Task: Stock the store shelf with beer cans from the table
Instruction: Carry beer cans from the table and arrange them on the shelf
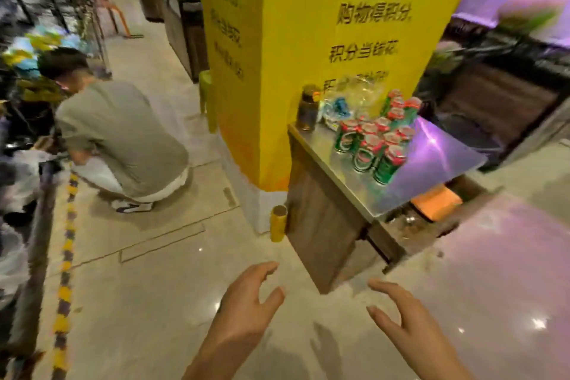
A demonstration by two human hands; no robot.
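Empty hands point(324, 311), green beer cans point(374, 140) on table point(431, 163), pillar point(308, 25) reading 购物得积分

Both hands hung empty over the tiled floor point(160, 302), the left hand point(243, 305) and right hand point(404, 318) with fingers point(382, 285) loosely spread. Ahead, green beer cans point(374, 142) clustered on the metal tabletop point(431, 163) against a yellow pillar point(308, 40). A person point(123, 136) crouched at the left.

About a dozen green beer cans point(374, 139) are counted on one counter point(438, 163), the blur preventing an exact figure. One dark jar point(307, 108) and one clear plastic bag point(354, 99) are seen there. Two hands are shown, left hand point(246, 302) and right hand point(401, 318). One crouching person point(120, 133) is seen.
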